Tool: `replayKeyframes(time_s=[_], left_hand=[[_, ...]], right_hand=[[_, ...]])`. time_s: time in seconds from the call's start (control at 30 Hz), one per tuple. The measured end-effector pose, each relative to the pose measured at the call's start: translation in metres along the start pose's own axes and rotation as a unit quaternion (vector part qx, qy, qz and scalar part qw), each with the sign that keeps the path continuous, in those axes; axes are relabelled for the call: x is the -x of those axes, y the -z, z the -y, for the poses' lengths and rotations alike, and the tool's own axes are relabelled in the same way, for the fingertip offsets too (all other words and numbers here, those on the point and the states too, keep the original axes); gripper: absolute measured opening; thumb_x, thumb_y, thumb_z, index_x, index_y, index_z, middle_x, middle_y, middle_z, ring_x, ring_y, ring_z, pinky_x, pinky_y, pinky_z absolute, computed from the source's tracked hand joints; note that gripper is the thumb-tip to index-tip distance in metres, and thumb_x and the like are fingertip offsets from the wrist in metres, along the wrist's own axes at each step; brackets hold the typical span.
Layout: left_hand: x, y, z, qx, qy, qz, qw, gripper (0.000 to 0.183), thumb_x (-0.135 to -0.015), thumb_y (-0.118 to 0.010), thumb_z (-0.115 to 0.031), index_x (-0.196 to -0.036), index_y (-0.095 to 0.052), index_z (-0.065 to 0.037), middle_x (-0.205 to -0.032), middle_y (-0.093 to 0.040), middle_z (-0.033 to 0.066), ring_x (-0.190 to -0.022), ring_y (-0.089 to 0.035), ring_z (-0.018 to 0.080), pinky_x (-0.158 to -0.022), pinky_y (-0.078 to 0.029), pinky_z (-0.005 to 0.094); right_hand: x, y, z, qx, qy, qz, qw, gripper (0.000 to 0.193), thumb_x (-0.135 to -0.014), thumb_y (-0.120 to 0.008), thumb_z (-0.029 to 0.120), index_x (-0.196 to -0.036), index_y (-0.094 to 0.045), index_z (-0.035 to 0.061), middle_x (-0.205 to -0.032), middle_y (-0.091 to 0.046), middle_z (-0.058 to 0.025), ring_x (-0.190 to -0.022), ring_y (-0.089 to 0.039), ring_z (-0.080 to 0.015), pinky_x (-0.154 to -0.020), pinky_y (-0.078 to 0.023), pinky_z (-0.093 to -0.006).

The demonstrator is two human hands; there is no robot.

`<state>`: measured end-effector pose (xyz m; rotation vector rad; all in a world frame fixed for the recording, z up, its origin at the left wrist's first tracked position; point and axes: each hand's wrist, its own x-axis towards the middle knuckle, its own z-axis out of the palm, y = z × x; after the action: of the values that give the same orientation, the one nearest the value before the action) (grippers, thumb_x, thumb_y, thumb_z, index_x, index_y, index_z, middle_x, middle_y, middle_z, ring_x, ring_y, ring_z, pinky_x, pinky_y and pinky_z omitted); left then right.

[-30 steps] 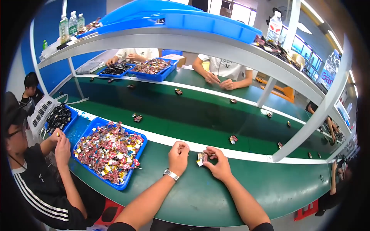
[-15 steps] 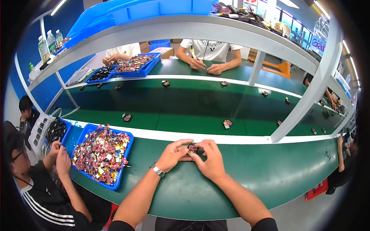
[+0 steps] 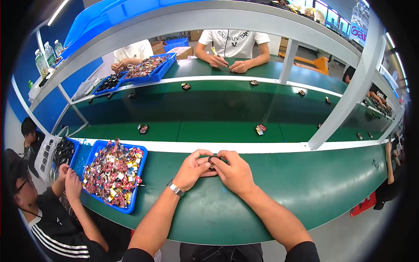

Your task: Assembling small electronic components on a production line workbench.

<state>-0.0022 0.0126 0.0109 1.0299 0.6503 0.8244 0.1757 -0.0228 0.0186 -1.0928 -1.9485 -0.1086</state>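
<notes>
My left hand (image 3: pixel 190 171), with a metal watch (image 3: pixel 175 188) at the wrist, holds a small dark-cased electronic piece (image 3: pixel 212 163) above the near green worktop. My right hand (image 3: pixel 236 175) closes on its other side, thumb and fingers pressed to it. Only a little of the piece shows between the fingers, so its details are hidden. To the left stands a blue tray (image 3: pixel 132 201) heaped with small red circuit boards (image 3: pixel 114 172) with wires and white and yellow parts.
Beyond a white rail (image 3: pixel 227 147), the green belt (image 3: pixel 200 131) carries scattered small pieces (image 3: pixel 260 129). A grey shelf post (image 3: pixel 345 102) rises at right. A co-worker (image 3: pixel 56 214) sits close at left; another (image 3: pixel 234 50) works across. Black parts (image 3: pixel 64 149) fill a further tray.
My right fingers, raised and spread around the piece before, have come down and closed on it. Both hands sit closer together. The whole view has tilted slightly downward.
</notes>
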Motion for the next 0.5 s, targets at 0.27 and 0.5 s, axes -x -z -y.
replayKeyframes(time_s=[0.27, 0.5], left_hand=[[0.002, -0.001, 0.000, -0.014, 0.003, 0.011, 1.000, 0.029, -0.094, -0.045, 0.005, -0.122, -0.047, -0.003, -0.119, -0.059, 0.0151, -0.111, -0.059, 0.0213, -0.096, -0.054, 0.0388], [0.001, -0.001, 0.000, -0.019, -0.001, 0.009, 1.000, 0.029, -0.094, -0.049, 0.003, -0.122, -0.046, -0.003, -0.120, -0.060, 0.0152, -0.112, -0.059, 0.0229, -0.096, -0.054, 0.0400]], right_hand=[[-0.003, 0.004, -0.003, -0.050, -0.014, 0.023, 0.998, 0.021, -0.070, -0.073, 0.001, -0.087, -0.062, 0.0071, -0.094, -0.059, -0.0042, -0.086, -0.059, -0.0247, -0.072, -0.051, -0.0343], [0.000, 0.008, -0.013, -0.087, -0.003, 0.076, 0.993, 0.021, -0.070, -0.072, 0.001, -0.087, -0.064, 0.0081, -0.093, -0.057, -0.0038, -0.085, -0.055, -0.0238, -0.073, -0.050, -0.0349]])
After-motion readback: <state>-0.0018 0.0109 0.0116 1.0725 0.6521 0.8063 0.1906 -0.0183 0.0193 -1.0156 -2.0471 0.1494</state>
